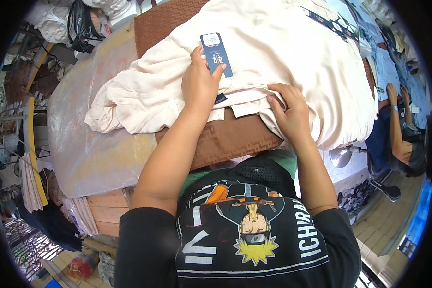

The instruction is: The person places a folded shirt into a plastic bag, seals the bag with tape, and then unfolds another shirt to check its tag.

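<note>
A cream garment (273,53) lies spread over a brown textured cloth (225,139) on the worktable. My left hand (199,81) pinches a blue rectangular hang tag (217,53) that stands up from the garment's edge. My right hand (289,111) presses flat on a folded edge of the cream fabric near the front of the table, fingers apart. A small dark label (221,98) shows just below my left hand.
A clear plastic sheet (81,139) covers the wooden table to the left. Another person (401,129) sits at the right beside a strip of blue fabric (384,67). Stacked papers (31,182) and clutter lie at the far left. A desk lamp (341,156) sits below the table's right edge.
</note>
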`<state>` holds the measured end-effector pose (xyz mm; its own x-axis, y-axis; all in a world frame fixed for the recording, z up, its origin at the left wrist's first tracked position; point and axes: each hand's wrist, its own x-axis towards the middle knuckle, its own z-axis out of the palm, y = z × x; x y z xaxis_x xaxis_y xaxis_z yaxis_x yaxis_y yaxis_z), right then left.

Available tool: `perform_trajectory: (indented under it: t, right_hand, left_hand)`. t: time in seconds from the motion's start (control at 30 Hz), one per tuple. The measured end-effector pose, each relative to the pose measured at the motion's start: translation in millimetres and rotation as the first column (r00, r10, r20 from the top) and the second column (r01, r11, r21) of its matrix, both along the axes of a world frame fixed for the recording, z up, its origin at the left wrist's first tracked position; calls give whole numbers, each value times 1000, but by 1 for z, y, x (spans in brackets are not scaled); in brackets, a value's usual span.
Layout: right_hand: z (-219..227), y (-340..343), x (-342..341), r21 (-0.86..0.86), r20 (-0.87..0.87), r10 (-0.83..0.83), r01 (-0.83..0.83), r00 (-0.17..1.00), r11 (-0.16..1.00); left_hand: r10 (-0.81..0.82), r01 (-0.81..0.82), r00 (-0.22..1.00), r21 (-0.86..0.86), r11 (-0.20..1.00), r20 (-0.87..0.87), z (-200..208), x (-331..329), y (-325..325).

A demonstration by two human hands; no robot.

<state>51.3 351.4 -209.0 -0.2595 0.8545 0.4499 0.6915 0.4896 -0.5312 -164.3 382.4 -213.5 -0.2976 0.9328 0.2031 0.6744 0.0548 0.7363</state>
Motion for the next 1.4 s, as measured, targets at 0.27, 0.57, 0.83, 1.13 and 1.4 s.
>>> perform_trajectory:
  t: [0.27,0.57,0.83,1.13,1.4]
  right_hand:
    - [4,1,-5,-21,-7,2,-2,1000,1000]
    - [4,4,-5,-30,-22,22,-23,1000,999]
    - [3,4,-5,-33,-18,20,-20,1000,999]
    - [5,5,-6,-27,-20,21,-22,1000,999]
    - [5,4,-6,-33,-17,14,-15,1000,999]
  left_hand:
    - [0,0,1000,5,1000,26,0,2,-4]
    - [-1,2,999,-45,999,35,7,2,-2]
    - [-7,7,1000,-31,999,13,4,1,-2]
    - [-12,13,1000,-37,999,18,3,1,-1]
    - [-13,13,1000,-53,999,13,6,2,-1]
